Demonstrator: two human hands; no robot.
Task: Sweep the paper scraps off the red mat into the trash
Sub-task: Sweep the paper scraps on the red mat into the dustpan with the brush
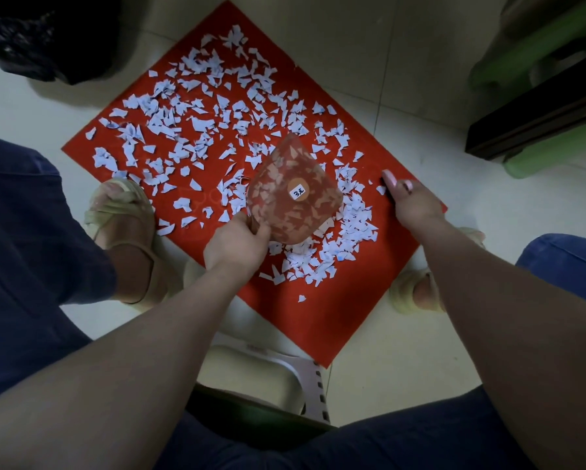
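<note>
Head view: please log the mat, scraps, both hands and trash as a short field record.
mat: red mat on the floor
scraps: scraps strewn over most of it, thickest near the scoop
left hand: left hand grips a clear scoop above the scraps
right hand: right hand at the mat's right edge, holding a dark item, unclear what
trash: black bag, beyond the far-left corner

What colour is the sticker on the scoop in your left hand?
Orange: a round sticker with a small white handwritten label on it, seen best in the head view.
</note>
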